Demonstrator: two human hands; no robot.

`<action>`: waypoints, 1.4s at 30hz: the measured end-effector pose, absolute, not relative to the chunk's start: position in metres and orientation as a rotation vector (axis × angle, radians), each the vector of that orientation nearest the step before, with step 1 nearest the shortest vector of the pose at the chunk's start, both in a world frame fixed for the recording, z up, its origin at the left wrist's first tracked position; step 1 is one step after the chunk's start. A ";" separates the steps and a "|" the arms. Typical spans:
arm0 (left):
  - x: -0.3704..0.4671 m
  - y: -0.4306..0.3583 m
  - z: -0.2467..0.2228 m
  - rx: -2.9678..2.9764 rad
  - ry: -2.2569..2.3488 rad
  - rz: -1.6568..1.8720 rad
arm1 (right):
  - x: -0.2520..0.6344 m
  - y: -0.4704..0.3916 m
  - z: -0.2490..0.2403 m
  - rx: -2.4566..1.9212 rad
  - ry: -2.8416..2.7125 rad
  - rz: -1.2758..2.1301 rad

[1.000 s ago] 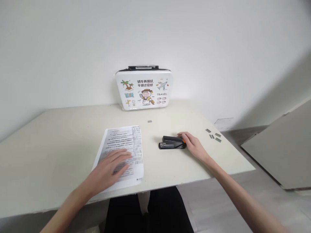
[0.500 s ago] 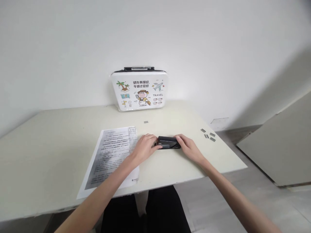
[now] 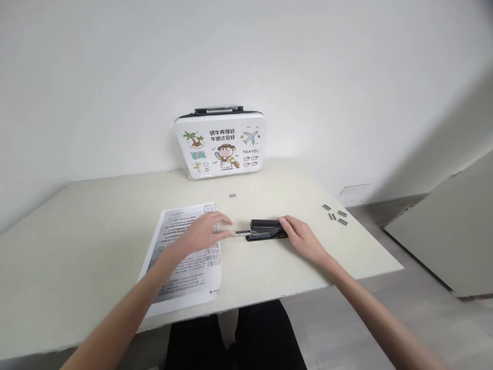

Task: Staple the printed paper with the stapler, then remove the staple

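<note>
A black stapler (image 3: 265, 229) lies on the pale table, its front end pointing left. Its rear end is gripped by my right hand (image 3: 302, 237), thumb and fingers closed round it. From the stapler's front a thin metal tray (image 3: 242, 233) sticks out to the left. My left hand (image 3: 208, 231) is beside the front, fingers apart, with the thumb tip at the tray's outer end; whether it pinches the tray is hard to make out. Under my left hand and forearm lies a printed sheet (image 3: 185, 277).
A white case (image 3: 223, 146) with cartoon prints stands at the table's back against the wall. One small grey staple strip (image 3: 232, 195) lies before it. Several more strips (image 3: 342, 222) lie near the table's right edge. A pale panel (image 3: 450, 231) stands at the right.
My left hand has moved left, off the stapler's front, and the metal tray now sticks out there. My right hand still holds the rear end. The view has shifted slightly.
</note>
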State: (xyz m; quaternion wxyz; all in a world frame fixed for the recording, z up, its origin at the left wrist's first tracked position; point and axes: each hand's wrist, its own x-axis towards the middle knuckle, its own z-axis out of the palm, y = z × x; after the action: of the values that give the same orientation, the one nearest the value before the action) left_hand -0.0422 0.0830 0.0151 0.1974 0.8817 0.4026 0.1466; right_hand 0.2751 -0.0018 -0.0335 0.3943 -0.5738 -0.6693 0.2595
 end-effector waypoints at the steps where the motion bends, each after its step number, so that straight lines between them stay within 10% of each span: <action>1: -0.039 0.092 0.017 2.443 1.162 0.439 | 0.275 -0.002 -0.034 -1.455 -1.699 0.657; 15: 0.019 0.200 -0.015 2.521 1.573 0.562 | 0.278 0.004 -0.033 -1.440 -1.679 0.665; 42: -0.024 0.042 0.010 2.327 1.166 0.617 | 0.276 -0.003 -0.039 -1.453 -1.670 0.679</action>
State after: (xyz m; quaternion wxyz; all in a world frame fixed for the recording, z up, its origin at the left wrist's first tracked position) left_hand -0.0237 0.0422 0.0101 0.2312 0.8464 0.4240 0.2245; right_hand 0.2765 -0.0032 -0.0391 0.4016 -0.5749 -0.6605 0.2684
